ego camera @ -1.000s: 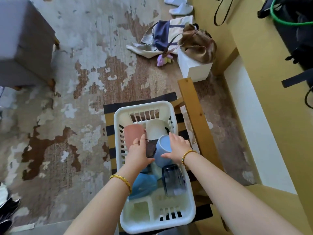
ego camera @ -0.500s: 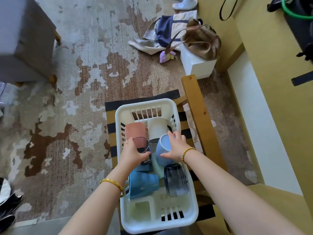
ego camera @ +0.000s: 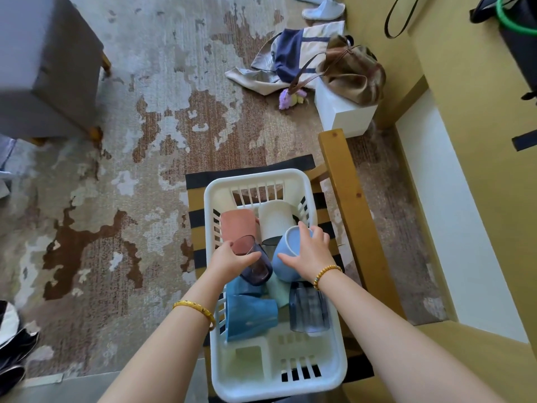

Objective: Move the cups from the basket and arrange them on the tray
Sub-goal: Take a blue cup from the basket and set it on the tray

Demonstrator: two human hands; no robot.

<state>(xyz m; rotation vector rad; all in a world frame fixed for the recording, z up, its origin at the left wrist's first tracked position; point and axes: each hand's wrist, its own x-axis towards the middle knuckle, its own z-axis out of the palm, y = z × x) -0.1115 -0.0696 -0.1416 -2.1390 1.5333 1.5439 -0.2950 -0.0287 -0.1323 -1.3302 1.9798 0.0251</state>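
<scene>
— Reaching into the white basket (ego camera: 302, 181), is she? What has the left hand (ego camera: 231, 258) got?

— Its fingers curl around a smoky purple glass (ego camera: 255, 264), gripping it above the teal cup (ego camera: 250, 317).

— And the right hand (ego camera: 309, 254)?

— Spread over the pale blue cup (ego camera: 283, 257), fingers on the rim, thumb on its side. Pink cup (ego camera: 238, 225) and white cup (ego camera: 274, 219) lie just behind, inside the basket.

L hand (ego camera: 232, 258) grips purple glass (ego camera: 255, 264), R hand (ego camera: 309, 254) light-blue cup (ego camera: 283, 257), in basket (ego camera: 223, 181).
</scene>
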